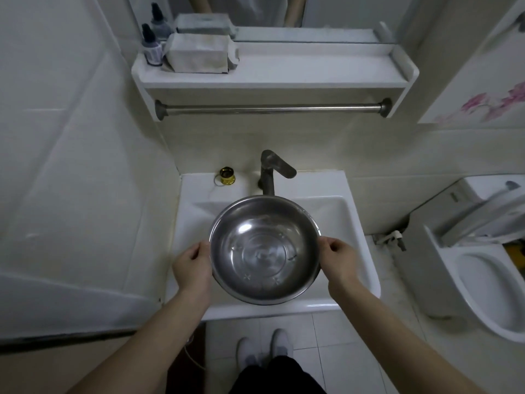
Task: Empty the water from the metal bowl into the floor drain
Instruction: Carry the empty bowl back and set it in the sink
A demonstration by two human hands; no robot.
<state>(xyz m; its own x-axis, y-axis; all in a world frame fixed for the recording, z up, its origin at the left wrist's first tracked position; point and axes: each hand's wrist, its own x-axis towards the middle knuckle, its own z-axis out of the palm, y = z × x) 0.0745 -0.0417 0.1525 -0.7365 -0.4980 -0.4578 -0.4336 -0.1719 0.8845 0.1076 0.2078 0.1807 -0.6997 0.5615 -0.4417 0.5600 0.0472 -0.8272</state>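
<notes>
between both hands' fingers (199,250), metal bowl (265,249)

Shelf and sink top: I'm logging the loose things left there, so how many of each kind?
Dropper bottles: 2
Tissue packs: 1
Gold caps: 1
Total: 4

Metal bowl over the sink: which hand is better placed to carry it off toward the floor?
Neither alone. The left hand and right hand grip opposite sides of the metal bowl, level above the sink. Keep both on; the floor drain isn't visible.
</notes>
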